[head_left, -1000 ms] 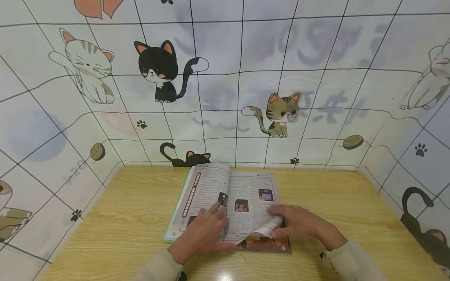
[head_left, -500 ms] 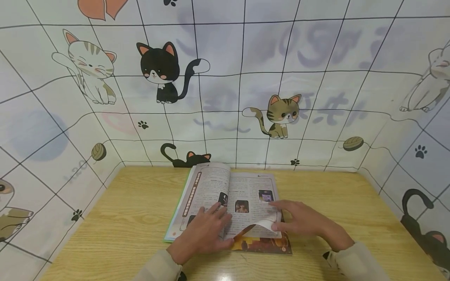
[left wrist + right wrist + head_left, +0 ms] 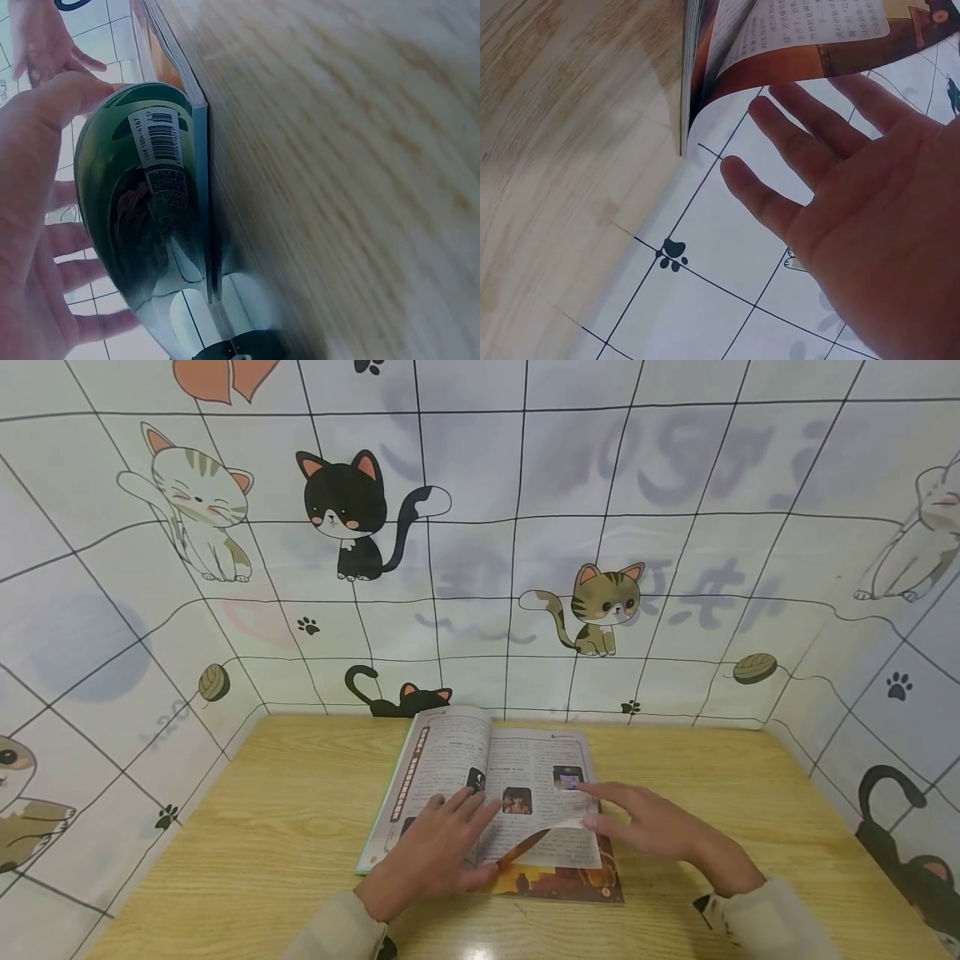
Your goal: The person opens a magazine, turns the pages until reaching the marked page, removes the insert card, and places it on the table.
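Observation:
An open magazine (image 3: 450, 747) lies on the table near the wall. My left hand (image 3: 438, 856) rests across its inner fold with fingers spread, the thumb at the lower edge. My right hand (image 3: 656, 827) is at the right edge, where index finger and thumb pinch a page (image 3: 525, 756) whose lower corner curls up. Beneath it show another text page and an orange-brown picture (image 3: 558, 883). In the left wrist view, the green back cover (image 3: 97, 165) with a barcode (image 3: 161, 135) bends up beside my left hand. The right wrist view shows the other right fingers extended below the lifted page.
The wooden table (image 3: 285, 802) extends to both sides of the magazine. A white wall covering (image 3: 480, 560) with a black grid and cartoon cats rises behind and at both sides.
The lower corner of the page has risen further, uncovering more of the page and picture beneath. My right hand has shifted slightly up and right; the left stays nearly in place.

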Motion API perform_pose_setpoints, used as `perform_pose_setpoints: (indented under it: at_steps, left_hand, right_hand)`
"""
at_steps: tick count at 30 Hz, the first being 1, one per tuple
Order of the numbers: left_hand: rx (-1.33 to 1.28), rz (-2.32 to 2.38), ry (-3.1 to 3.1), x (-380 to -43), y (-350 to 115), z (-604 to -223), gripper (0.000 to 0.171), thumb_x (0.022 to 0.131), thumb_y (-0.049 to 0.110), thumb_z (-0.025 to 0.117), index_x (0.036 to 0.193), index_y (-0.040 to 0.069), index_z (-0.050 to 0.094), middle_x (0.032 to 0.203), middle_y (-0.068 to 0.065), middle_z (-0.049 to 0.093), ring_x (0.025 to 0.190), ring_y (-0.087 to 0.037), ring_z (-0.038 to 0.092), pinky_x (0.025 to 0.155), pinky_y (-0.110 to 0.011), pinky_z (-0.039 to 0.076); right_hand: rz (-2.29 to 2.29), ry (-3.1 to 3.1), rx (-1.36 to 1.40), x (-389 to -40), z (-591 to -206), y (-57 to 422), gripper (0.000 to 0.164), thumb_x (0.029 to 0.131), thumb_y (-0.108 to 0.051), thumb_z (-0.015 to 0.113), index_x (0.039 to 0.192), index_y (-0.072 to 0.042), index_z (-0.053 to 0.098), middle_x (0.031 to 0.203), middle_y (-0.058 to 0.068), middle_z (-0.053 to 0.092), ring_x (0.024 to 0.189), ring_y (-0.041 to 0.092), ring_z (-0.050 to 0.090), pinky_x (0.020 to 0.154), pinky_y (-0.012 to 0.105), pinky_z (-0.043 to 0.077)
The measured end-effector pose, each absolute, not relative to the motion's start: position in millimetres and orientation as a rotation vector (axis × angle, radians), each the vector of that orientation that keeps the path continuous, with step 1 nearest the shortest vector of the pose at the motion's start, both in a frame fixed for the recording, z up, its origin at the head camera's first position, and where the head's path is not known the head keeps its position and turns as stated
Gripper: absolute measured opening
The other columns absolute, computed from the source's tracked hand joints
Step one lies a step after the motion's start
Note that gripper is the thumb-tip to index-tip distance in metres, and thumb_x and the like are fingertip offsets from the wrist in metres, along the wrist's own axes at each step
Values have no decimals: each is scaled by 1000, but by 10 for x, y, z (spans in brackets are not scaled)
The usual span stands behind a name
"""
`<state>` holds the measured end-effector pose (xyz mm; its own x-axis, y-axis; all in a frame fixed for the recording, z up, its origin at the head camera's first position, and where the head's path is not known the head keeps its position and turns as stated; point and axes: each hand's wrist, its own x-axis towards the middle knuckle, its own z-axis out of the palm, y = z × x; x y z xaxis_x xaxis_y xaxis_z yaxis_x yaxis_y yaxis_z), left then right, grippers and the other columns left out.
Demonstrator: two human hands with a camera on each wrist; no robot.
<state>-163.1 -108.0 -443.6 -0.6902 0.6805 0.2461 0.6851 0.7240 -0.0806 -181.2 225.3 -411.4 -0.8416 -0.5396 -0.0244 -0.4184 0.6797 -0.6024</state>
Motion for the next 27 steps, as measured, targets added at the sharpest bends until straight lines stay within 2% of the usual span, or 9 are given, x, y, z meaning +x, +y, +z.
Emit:
perform_pose_setpoints:
  at_steps: [4, 7, 10, 13, 20, 23, 27]
  left_hand:
    - [-1142, -97, -2612, -1655, -1086, -4428, 84, 89, 53, 62, 158, 19, 27, 158, -8, 36, 143, -26, 38, 104, -50, 44]
    - [-1214, -115, -2540, -1673, -1077, -4420, 90, 88, 46, 67, 160, 23, 19, 164, -4, 22, 149, -24, 25, 110, -48, 37]
    - [-1283, -103, -2453, -1677, -1058, -4411, 93, 85, 42, 72, 160, 26, 20, 166, -1, 15, 152, -23, 15, 115, -48, 30]
    - [-1314, -60, -2392, -1668, -1039, -4396, 93, 83, 40, 76, 159, 27, 25, 167, 1, 11, 153, -23, 10, 117, -48, 26]
    - [-1317, 61, -2379, -1650, -1032, -4400, 77, 86, 33, 70, 155, 29, 35, 165, 0, 18, 153, -22, 11, 120, -45, 17]
    - [-1328, 123, -2381, -1639, -1027, -4401, 65, 90, 32, 66, 151, 30, 44, 164, 0, 25, 153, -22, 12, 121, -44, 13]
    - [-1336, 202, -2365, -1633, -1019, -4405, 48, 93, 34, 64, 140, 29, 58, 161, -1, 32, 151, -23, 19, 120, -45, 16]
  right_hand:
    - [-913, 2702, -693, -1803, -4096, 2280, 58, 105, -43, 42, 152, -8, 39, 153, 18, 41, 140, 44, 35, 107, 65, 31]
    - [-918, 2711, -656, -1813, -4103, 2302, 65, 104, -45, 43, 156, -7, 30, 157, 20, 34, 143, 46, 30, 107, 66, 30]
    - [-909, 2722, -641, -1837, -4137, 2316, 74, 101, -49, 49, 157, -6, 25, 158, 21, 30, 144, 45, 28, 108, 66, 28]
    - [-903, 2724, -624, -1865, -4198, 2331, 82, 99, -50, 53, 157, -3, 21, 159, 23, 27, 144, 46, 26, 110, 66, 26]
    - [-861, 2718, -618, -1859, -4320, 2376, 93, 93, -51, 63, 156, 3, 19, 159, 26, 25, 144, 49, 25, 109, 67, 26]
    - [-827, 2720, -618, -1834, -4340, 2364, 99, 86, -55, 70, 156, -1, 25, 159, 22, 29, 144, 46, 28, 109, 64, 29]
    - [-732, 2732, -711, -1808, -4374, 2343, 106, 75, -61, 77, 154, -8, 33, 158, 19, 33, 139, 45, 37, 106, 64, 34]
